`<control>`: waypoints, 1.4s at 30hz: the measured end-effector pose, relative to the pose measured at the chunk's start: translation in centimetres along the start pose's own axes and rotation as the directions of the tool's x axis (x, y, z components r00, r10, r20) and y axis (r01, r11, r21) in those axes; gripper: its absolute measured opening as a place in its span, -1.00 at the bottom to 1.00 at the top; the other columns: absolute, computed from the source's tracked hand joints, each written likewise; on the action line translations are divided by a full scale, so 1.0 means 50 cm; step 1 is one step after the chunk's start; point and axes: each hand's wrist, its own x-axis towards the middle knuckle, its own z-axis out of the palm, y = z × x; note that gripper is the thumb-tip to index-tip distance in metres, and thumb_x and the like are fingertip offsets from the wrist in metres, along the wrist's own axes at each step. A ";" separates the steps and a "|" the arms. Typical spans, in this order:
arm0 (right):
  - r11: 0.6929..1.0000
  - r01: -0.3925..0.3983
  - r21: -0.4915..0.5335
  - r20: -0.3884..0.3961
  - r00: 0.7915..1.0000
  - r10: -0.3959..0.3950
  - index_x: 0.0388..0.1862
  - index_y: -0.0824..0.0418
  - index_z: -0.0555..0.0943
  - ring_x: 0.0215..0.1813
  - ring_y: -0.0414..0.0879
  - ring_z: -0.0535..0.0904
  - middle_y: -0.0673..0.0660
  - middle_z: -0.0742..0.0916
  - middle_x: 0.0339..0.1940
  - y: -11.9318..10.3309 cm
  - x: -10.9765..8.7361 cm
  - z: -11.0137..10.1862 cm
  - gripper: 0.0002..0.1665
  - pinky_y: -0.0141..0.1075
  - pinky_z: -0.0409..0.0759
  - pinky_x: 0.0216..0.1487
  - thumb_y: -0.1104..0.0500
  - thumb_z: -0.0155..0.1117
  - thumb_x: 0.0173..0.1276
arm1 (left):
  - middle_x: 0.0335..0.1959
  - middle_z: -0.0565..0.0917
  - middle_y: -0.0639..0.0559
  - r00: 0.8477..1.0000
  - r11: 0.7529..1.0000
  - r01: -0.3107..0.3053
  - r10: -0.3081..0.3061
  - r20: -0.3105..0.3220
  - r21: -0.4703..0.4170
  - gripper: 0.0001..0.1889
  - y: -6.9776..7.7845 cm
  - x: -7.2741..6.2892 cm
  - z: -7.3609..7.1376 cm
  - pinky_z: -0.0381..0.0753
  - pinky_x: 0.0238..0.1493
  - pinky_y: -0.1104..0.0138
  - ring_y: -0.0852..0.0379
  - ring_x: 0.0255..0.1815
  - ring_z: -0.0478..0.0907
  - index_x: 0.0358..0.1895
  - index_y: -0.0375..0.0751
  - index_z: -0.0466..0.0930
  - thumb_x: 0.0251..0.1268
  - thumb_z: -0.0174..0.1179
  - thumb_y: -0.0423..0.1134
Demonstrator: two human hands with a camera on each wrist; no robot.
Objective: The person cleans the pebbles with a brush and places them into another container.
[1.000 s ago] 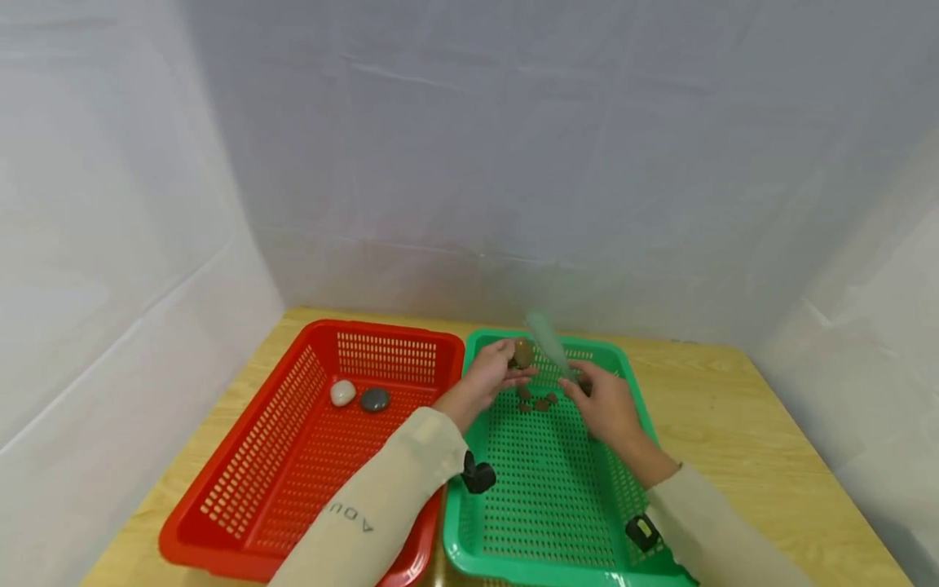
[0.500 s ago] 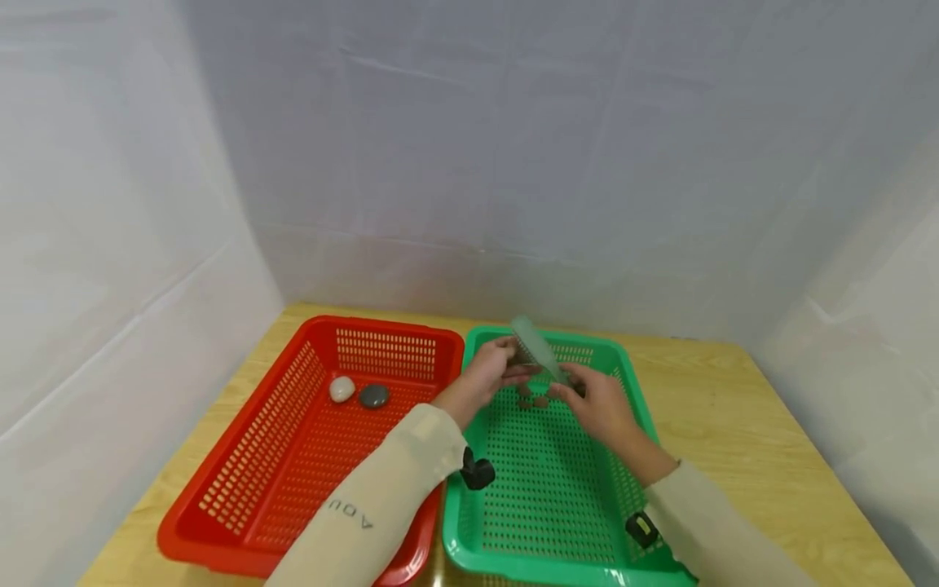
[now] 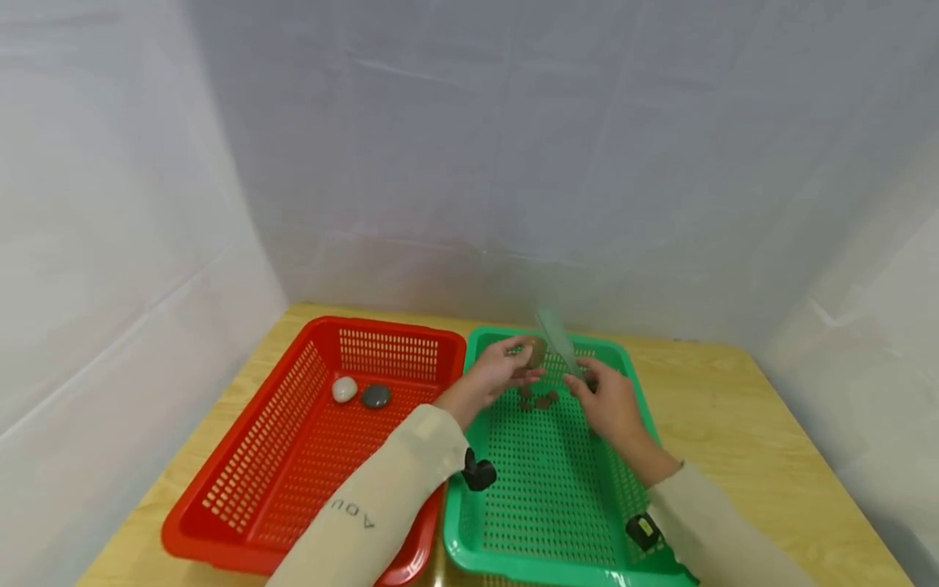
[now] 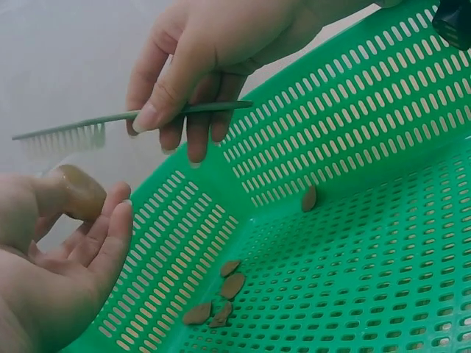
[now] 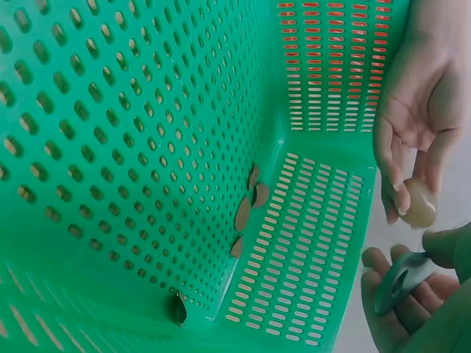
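Note:
Between its thumb and fingers, my left hand [image 3: 493, 373] pinches a smooth brown stone [image 4: 81, 193] over the far end of the green basket [image 3: 550, 554]. My right hand [image 3: 607, 401] grips a pale green brush [image 3: 557, 336] by its handle. In the left wrist view the bristles [image 4: 66, 138] point down just above the stone, with a small gap showing. Below the hands, several flat brown pieces [image 4: 232, 285] lie on the basket floor; their kind is unclear.
To the left, touching the green basket, stands a red basket [image 3: 220, 558]. A white stone [image 3: 344, 390] and a dark grey stone [image 3: 376, 396] lie inside it. Both baskets rest on a wooden table [image 3: 722, 424], with pale sheeting [image 3: 587, 163] hanging behind and at the sides.
The brush came down to the left over the stone, then went back up to the right. My left hand has shifted slightly right and turned the stone. The baskets stay put.

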 end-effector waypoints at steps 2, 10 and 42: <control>1.000 0.010 0.000 -0.004 1.000 -0.010 0.15 0.42 0.55 -0.34 0.04 0.71 0.25 0.77 -0.33 0.000 -0.001 0.000 -0.57 -0.11 0.68 -0.35 0.19 0.27 0.40 | 0.23 0.50 -0.26 1.000 1.000 -0.006 0.006 0.015 0.005 -0.52 -0.002 -0.001 0.001 0.60 0.12 0.15 0.05 -0.09 0.69 0.43 -0.17 0.31 0.50 0.02 -0.27; 0.994 0.106 -0.021 0.009 0.994 -0.106 0.13 0.33 0.58 -0.52 -0.20 0.51 0.11 0.74 -0.41 0.001 -0.005 0.006 -0.59 -0.35 0.45 -0.53 0.17 0.31 0.37 | 0.17 0.56 -0.23 0.999 0.997 -0.045 0.046 -0.012 0.062 -0.56 -0.006 -0.001 0.001 0.65 0.04 0.22 0.20 -0.22 0.66 0.33 -0.28 0.43 0.42 0.14 -0.35; 0.998 -0.007 -0.068 0.118 0.993 0.015 0.15 0.36 0.58 -0.56 -0.21 0.51 0.08 0.74 -0.46 0.003 -0.002 0.004 -0.57 -0.33 0.41 -0.60 0.16 0.30 0.38 | 0.20 0.52 -0.36 0.994 0.997 -0.014 0.006 -0.105 -0.076 -0.55 0.003 0.001 0.004 0.64 0.06 0.24 -0.15 0.10 0.60 0.41 -0.33 0.30 0.51 -0.04 -0.42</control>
